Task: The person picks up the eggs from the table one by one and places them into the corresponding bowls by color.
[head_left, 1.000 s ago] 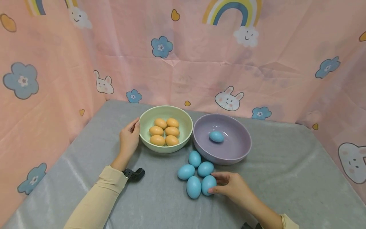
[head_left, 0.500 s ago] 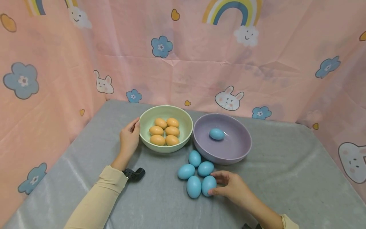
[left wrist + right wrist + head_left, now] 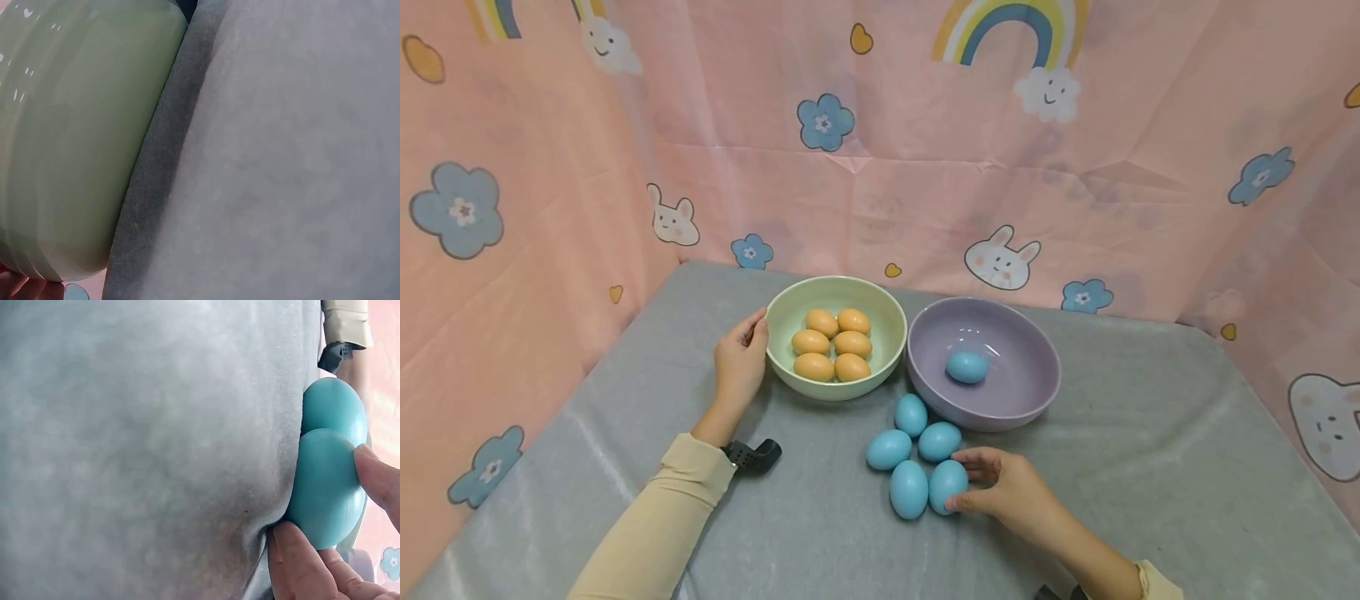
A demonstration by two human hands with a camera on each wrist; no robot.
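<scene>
Grey cloth [image 3: 820, 542] lies beneath — left hand [image 3: 740, 362] grips the green bowl [image 3: 839, 392], right hand [image 3: 1013, 493] pinches an egg [image 3: 946, 485], best squeezed gently.

Centre frame, the fuller bowl [image 3: 889, 327] stands on the cloth [image 3: 812, 525], six eggs [image 3: 852, 343] inside. Just right sits the second bowl [image 3: 1022, 367], one egg [image 3: 967, 367] within. Lower centre, five loose eggs [image 3: 940, 442] cluster before the bowls. The left hand [image 3: 740, 358] is at the fuller bowl's left side, the right hand [image 3: 1013, 493] at the cluster's right. Behind, a curtain [image 3: 910, 192] spans the upper frame.
</scene>
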